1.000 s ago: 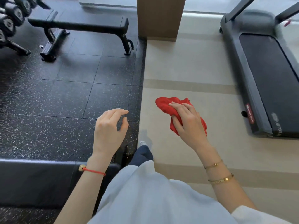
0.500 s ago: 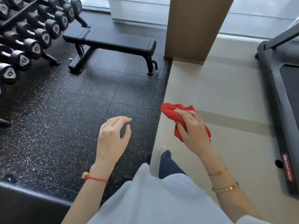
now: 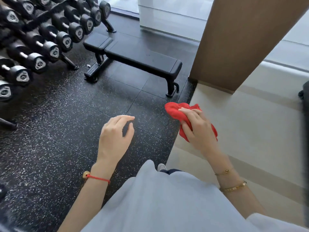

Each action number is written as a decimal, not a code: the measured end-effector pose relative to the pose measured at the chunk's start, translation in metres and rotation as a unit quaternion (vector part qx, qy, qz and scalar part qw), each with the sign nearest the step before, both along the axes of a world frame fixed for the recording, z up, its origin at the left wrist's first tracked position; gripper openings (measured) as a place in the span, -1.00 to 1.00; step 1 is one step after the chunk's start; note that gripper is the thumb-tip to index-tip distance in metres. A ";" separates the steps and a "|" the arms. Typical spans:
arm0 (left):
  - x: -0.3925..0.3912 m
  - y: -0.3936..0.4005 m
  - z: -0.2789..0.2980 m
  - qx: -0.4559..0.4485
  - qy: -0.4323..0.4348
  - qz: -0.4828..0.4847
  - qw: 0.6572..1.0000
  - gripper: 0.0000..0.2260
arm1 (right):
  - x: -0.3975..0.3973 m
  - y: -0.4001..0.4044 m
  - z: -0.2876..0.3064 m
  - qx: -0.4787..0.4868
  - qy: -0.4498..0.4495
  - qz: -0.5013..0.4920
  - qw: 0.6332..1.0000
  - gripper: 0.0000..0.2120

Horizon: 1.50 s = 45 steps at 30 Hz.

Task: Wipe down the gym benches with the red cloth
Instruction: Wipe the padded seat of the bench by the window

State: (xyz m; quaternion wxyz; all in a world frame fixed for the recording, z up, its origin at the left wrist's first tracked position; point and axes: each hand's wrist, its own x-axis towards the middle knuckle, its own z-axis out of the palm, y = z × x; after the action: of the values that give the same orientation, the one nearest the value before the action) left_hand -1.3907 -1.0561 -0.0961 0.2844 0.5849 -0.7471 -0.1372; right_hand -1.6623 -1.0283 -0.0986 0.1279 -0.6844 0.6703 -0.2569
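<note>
While bunched, red cloth (image 3: 177,113) fills right hand (image 3: 199,129) grip.

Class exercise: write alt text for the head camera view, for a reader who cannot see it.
A right hand clutches a crumpled red cloth while the empty left hand hovers beside it; ahead, a black padded gym bench stands on speckled rubber flooring beside a dumbbell rack.

Red cloth (image 3: 173,111): crumpled, bunched in the right hand (image 3: 199,129), held in the air. Black padded gym bench (image 3: 142,60): flat, upright on dark speckled floor, well apart from the cloth.
</note>
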 end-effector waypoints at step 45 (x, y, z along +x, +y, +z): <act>-0.071 -0.827 -0.028 0.027 -0.005 -0.150 0.988 -0.78 | -0.029 -0.739 -0.062 0.069 -0.065 -0.155 0.983 -0.65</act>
State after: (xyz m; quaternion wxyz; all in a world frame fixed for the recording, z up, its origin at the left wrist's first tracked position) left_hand -1.4621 -1.8834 -0.1243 0.2410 0.4744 -0.8239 -0.1950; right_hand -1.6909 -1.7671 -0.1606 0.1770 -0.5436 0.7745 -0.2708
